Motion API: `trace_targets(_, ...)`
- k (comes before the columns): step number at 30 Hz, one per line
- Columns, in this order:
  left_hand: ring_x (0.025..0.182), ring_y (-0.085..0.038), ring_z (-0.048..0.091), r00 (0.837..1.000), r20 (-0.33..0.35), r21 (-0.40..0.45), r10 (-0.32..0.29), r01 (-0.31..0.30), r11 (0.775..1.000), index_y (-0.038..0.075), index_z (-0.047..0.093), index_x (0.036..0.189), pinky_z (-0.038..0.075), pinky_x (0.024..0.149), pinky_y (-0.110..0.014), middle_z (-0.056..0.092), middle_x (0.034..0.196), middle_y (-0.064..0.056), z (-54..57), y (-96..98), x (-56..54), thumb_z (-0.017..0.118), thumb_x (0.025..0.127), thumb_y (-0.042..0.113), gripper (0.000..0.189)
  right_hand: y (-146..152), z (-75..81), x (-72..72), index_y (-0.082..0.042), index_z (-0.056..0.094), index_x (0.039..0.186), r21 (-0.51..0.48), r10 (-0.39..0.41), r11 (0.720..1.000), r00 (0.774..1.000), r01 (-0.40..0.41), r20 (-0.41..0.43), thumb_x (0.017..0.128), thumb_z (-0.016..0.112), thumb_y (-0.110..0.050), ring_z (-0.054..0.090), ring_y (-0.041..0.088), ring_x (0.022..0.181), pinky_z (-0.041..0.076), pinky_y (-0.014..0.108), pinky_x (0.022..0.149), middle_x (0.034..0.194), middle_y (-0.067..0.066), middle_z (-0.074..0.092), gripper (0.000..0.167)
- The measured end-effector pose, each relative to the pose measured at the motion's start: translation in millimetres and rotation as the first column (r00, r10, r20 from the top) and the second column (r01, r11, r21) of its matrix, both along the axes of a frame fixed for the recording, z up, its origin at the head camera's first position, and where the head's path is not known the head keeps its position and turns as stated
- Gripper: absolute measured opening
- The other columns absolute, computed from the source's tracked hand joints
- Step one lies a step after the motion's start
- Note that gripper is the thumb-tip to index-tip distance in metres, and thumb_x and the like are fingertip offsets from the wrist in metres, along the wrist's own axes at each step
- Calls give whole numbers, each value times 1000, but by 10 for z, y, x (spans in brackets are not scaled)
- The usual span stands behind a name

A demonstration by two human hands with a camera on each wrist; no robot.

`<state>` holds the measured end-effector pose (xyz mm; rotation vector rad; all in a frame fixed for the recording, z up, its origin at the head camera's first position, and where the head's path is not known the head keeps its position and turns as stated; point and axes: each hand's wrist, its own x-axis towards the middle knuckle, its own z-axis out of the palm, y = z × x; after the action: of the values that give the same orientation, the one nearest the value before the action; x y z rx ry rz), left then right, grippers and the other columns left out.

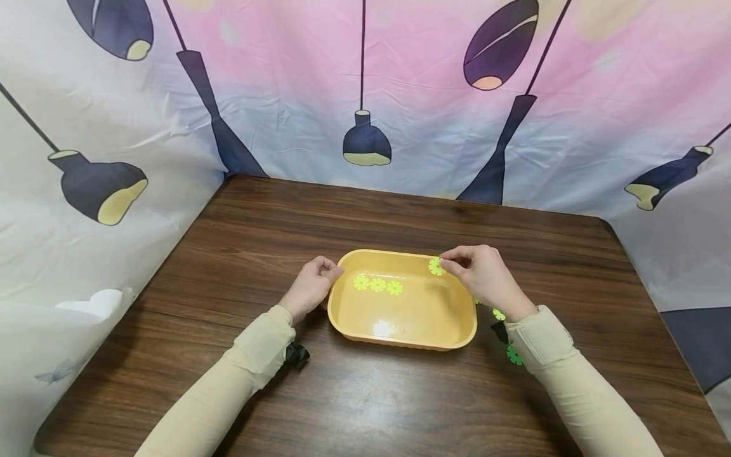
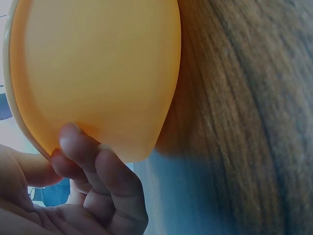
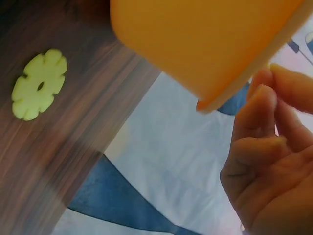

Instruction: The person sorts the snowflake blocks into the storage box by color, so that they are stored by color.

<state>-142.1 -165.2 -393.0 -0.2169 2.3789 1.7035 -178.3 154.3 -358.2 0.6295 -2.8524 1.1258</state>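
A yellow rectangular basin (image 1: 411, 317) with rounded corners stands on the table. My left hand (image 1: 311, 284) grips its left rim; in the left wrist view, curled fingertips (image 2: 78, 144) press the outer wall. Over the far right corner my right hand (image 1: 485, 277) pinches a yellow-green flower-shaped piece (image 1: 436, 266) between thumb and fingers. Inside the basin, three matching flower pieces lie in a row: a left one (image 1: 361, 282), a middle one (image 1: 378, 285) and a right one (image 1: 395, 288). The right wrist view hides the pinched piece but shows another flower piece (image 3: 40, 84) on the table.
Partly under my right forearm lie a yellow-green flower piece (image 1: 499, 314) and a darker green one (image 1: 515, 355). Black straps hang at both wrists, the left strap (image 1: 297, 354) close over the wooden table (image 1: 274, 216). A lamp-printed cloth (image 1: 297, 127) hangs behind the table.
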Motion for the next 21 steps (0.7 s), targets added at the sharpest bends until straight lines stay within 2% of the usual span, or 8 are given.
trace_targets(5, 59, -19, 56, 1000, 1, -2, 5, -5, 1000, 1, 51, 104, 48, 48, -31, 59, 89, -15, -1, -2, 3, 52, 102, 21, 20, -117, 19, 11, -10, 76, 97, 46, 21, 999, 1000, -22, 8, 91, 71, -20, 49, 15, 55, 41, 28, 50, 82, 2, 71, 13)
trace_targets(9, 59, -19, 55, 1000, 3, 0, 8, -8, 1000, 1, 51, 104, 48, 48, -30, 59, 88, -15, -5, -2, 2, 52, 102, 21, 20, -193, -8, -5, -10, 76, 97, 77, 51, 996, 998, -53, 26, 90, 72, -20, 52, 13, 54, 43, 28, 51, 82, 1, 72, 13)
trace_targets(15, 59, -18, 56, 1000, 4, -1, 11, -11, 1000, 1, 51, 104, 48, 48, -30, 59, 88, -15, -8, 1, 0, 52, 102, 21, 20, -305, -70, 0, -10, 76, 97, 165, 83, 983, 997, -81, -8, 88, 75, -17, 56, 9, 61, 45, 28, 53, 81, -3, 70, 12)
trace_targets(21, 57, -17, 54, 1000, -2, -4, 15, -15, 1000, 2, 51, 103, 47, 47, -29, 58, 85, -13, -9, 6, 3, 53, 102, 21, 20, -387, -96, 34, -15, 75, 96, 268, 109, 957, 994, -113, 28, 87, 74, -14, 59, 7, 69, 48, 30, 59, 81, -6, 69, 9)
